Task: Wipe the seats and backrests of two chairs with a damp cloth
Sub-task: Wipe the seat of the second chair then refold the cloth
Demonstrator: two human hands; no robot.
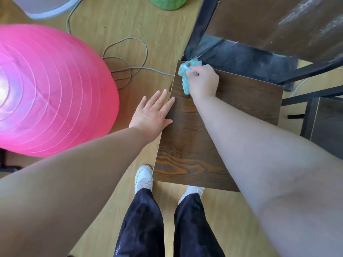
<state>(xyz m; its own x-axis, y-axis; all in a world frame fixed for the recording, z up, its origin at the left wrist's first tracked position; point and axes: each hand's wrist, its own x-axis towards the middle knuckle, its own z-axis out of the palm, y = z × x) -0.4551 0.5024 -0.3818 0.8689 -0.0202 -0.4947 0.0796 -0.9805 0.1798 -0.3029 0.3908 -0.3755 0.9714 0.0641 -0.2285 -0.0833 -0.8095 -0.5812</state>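
Note:
A dark wood-grain chair seat [187,151] lies below me, with its black-framed backrest area [241,58] at the far side. My right hand [203,81] is closed around a crumpled teal cloth [185,75] and presses it on the seat's far left corner. My left hand [153,113] lies flat with fingers spread, resting on the seat's left edge. A second dark chair [326,125] shows partly at the right edge.
A large pink exercise ball [50,89] sits close on the left. A grey cable [128,65] coils on the wooden floor [111,26] beyond my left hand. A green basket [168,2] and a grey round base [46,6] stand at the top. A dark tabletop [278,21] overhangs the chair.

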